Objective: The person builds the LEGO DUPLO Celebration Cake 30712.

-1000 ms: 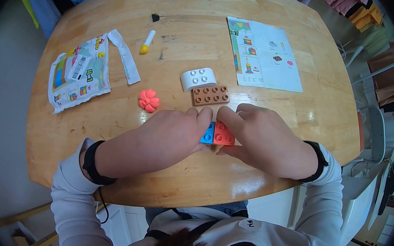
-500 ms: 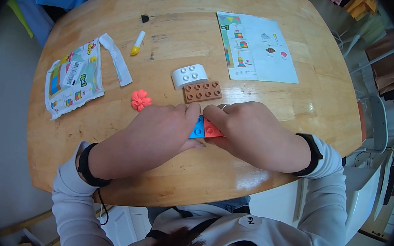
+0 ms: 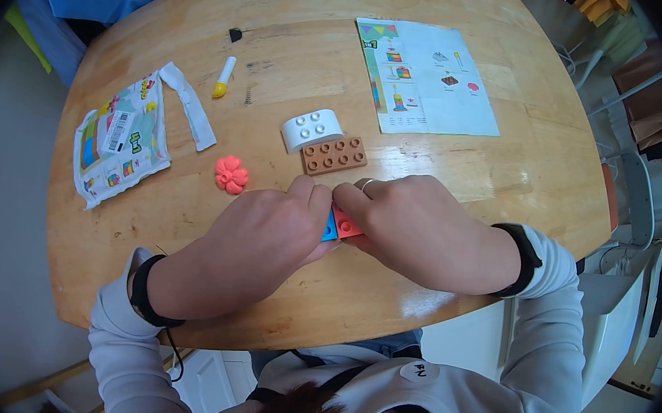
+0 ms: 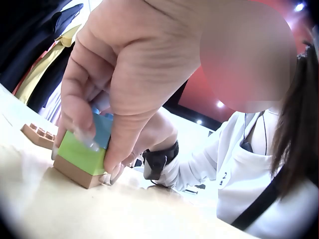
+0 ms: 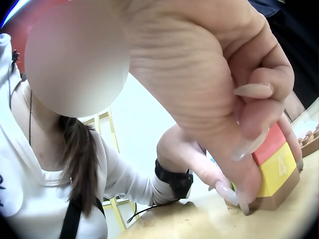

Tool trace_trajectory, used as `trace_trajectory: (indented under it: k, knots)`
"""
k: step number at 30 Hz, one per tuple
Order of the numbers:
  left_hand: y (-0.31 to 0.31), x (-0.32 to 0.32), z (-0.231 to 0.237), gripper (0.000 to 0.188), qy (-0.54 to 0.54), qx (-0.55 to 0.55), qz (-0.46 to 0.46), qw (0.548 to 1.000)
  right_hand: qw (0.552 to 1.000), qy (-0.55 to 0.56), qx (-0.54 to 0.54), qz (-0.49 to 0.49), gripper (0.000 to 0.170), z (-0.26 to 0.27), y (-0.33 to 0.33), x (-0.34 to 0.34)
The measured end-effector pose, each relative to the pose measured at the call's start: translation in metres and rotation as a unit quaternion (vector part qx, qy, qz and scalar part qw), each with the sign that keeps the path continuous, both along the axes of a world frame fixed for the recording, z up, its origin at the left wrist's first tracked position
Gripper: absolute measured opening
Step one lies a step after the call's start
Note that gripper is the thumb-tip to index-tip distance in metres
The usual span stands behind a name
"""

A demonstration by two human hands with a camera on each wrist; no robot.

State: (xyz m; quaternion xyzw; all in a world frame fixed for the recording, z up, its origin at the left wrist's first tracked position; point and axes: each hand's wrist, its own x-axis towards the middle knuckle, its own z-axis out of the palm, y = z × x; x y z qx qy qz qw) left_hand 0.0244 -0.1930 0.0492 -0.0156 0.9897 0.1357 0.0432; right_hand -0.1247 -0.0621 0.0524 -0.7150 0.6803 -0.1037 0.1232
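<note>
A small block stack stands on the table between both hands, with a blue brick (image 3: 329,227) and a red brick (image 3: 348,224) side by side on top. The left hand (image 3: 264,228) grips the blue side; in the left wrist view a green brick (image 4: 79,152) lies under the blue one, above a brown base (image 4: 75,173). The right hand (image 3: 421,228) grips the red side; in the right wrist view a yellow brick (image 5: 277,171) marked 4 sits under the red one. Fingers hide much of the top.
Behind the stack lie a brown brick (image 3: 335,156) and a white curved brick (image 3: 311,130). A coral flower piece (image 3: 231,174), a white-yellow piece (image 3: 224,78) and a printed packet (image 3: 123,136) are at the left. An instruction sheet (image 3: 461,83) lies at the back right.
The head view has shifted, so the table items appear further left. Both hands stay on the stack, and less of the blue and red tops shows between them.
</note>
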Motion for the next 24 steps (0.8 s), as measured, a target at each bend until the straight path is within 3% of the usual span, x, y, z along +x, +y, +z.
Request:
trace_trajectory:
  k: [10, 19, 24]
  knots:
    - [-0.01, 0.006, 0.011, 0.037, 0.045, 0.054, 0.005, 0.998, 1.0, -0.016, 0.006, 0.013, 0.01, 0.001, 0.003, -0.003]
    - [-0.018, -0.009, 0.003, 0.034, 0.056, -0.063, 0.074, 0.994, 1.0, 0.023, -0.019, -0.004, 0.012, -0.001, 0.002, 0.003]
    - [-0.019, -0.01, -0.004, 0.043, 0.1, -0.145, 0.12, 0.977, 0.999, 0.039, -0.029, -0.003, 0.014, -0.003, 0.002, 0.003]
